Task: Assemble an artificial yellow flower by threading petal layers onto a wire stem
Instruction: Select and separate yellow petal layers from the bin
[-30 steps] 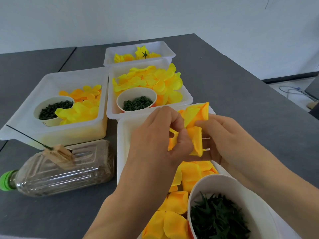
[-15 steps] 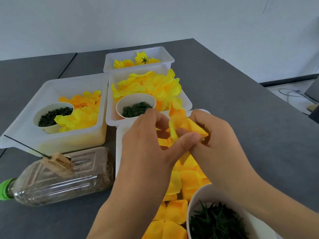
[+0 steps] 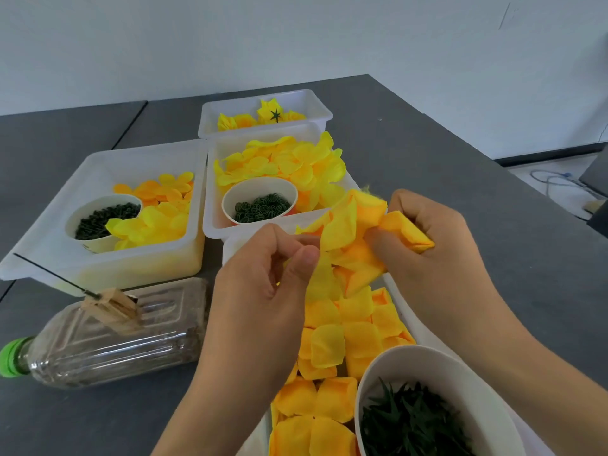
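The petal layer is stretched between both hands above the nearest tray. The left hand pinches its left edge; the right hand grips its right end. The wire stem lies well to the left, nearer the left hand, slanting across the bottle.

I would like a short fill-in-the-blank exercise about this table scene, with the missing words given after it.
1. Both hands, left hand and right hand, hold yellow ____.
2. The plastic bottle lies on its side and has a ____ cap.
3. The wooden clothespin rests on top of the ____.
4. The finished flower with a dark star centre lies in the ____ tray from the person.

Missing words: petals; green; bottle; farthest
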Demonstrator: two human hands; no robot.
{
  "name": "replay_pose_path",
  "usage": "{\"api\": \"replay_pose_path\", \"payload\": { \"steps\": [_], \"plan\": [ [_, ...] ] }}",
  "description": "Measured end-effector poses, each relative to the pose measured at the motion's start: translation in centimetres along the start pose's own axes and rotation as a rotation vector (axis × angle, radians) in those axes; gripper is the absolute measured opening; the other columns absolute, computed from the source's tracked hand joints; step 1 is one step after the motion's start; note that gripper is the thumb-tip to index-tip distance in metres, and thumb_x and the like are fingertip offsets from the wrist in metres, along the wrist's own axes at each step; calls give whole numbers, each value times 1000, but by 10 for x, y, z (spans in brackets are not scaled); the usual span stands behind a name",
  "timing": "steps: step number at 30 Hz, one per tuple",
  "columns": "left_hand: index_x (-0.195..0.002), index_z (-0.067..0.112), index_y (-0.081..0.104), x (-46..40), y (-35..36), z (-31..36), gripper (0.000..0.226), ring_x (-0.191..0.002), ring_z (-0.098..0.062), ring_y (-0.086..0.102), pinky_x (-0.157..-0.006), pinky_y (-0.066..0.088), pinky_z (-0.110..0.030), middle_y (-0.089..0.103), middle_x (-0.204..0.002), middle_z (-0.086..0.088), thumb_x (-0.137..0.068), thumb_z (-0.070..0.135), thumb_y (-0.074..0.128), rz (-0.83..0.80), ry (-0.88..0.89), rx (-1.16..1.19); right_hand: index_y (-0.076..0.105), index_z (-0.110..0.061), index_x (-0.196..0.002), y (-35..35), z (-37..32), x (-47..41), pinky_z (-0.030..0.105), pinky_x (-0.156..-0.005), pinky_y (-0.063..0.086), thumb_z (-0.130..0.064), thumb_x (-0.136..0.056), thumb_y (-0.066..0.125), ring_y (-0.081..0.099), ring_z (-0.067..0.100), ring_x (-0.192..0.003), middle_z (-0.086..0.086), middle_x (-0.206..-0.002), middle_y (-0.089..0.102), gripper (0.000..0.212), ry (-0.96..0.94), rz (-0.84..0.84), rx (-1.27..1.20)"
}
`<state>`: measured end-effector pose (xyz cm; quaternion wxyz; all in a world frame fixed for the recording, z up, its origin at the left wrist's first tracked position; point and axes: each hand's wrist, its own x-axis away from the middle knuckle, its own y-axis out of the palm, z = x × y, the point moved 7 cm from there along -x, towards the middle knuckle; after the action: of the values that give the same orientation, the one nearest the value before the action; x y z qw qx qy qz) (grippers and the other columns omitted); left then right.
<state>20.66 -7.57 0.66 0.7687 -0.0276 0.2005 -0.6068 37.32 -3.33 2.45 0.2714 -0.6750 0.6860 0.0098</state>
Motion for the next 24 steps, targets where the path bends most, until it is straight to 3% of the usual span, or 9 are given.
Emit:
{"api": "replay_pose_path", "payload": {
  "steps": [3, 7, 9, 12, 14, 17, 19, 21, 24],
  "plan": [
    [-76, 21, 64, 1, -4, -10, 26, -87, -14, 70, -76, 57, -45, 75, -94, 13, -89, 43, 59, -38, -51, 129, 36, -8, -60, -8, 3, -1, 31, -41, 29, -3, -81, 55, 31, 6, -47, -5, -50, 32, 29, 2, 21, 35],
    [-72, 24, 65, 3, -2, -16, 24, -93, -15, 72, -79, 56, -34, 77, -92, 3, -86, 42, 61, -126, -113, 253, 38, -7, -61, -13, 0, -1, 14, -38, 32, -3, -81, 55, 34, 7, -44, -3, -50, 33, 27, -26, 14, 53],
    [-74, 16, 62, 2, -3, -17, 29, -87, -15, 73, -76, 57, -34, 77, -86, 1, -86, 42, 62, -128, -126, 268, 36, -11, -60, -11, -4, 0, 15, -39, 27, -6, -82, 55, 33, 7, -46, -4, -51, 32, 29, -56, 7, 92],
    [-75, 25, 57, 2, 0, -14, 28, -57, -10, 58, -53, 49, -41, 66, -67, 4, -83, 52, 54, -109, -124, 60, 34, -22, -61, 2, -8, 7, 20, -41, 24, -11, -82, 54, 29, 8, -49, -6, -54, 33, 31, -88, -40, 133],
    [-77, 32, 54, 3, 8, -10, 23, -49, -1, 44, -43, 41, -25, 61, -70, 6, -84, 54, 51, -134, -96, -55, 36, -25, -63, 10, -11, 11, 24, -41, 27, -14, -81, 58, 31, 12, -49, -5, -56, 36, 31, -114, -56, 169],
    [-80, 35, 54, 1, 12, -4, 40, -67, 6, 55, -58, 40, -5, 62, -74, 18, -74, 74, 44, -131, -35, -196, 44, -23, -70, 17, -19, 13, 29, -44, 35, -24, -81, 64, 44, 21, -58, -2, -57, 45, 23, -165, -71, 230],
    [-76, 33, 54, -2, 12, -1, 51, -75, 10, 54, -64, 38, -2, 61, -73, 19, -67, 81, 37, -132, -11, -273, 43, -22, -73, 20, -20, 12, 23, -47, 39, -27, -82, 65, 48, 15, -61, -5, -55, 45, 24, -188, -92, 242],
    [-71, 29, 55, -3, 15, -1, 57, -69, 6, 53, -63, 38, -4, 57, -63, 11, -70, 81, 31, -156, -7, -351, 42, -24, -75, 24, -20, 14, 19, -50, 40, -19, -85, 67, 50, 7, -63, -9, -55, 43, 28, -224, -122, 267],
    [-66, 12, 51, -7, 16, -3, 56, -52, -5, 41, -52, 35, -14, 40, -53, 6, -87, 62, 36, -145, -12, -357, 45, -21, -77, 27, -21, 16, 23, -50, 39, -14, -86, 68, 49, 11, -62, -9, -57, 46, 26, -266, -109, 321]
  ]
}}
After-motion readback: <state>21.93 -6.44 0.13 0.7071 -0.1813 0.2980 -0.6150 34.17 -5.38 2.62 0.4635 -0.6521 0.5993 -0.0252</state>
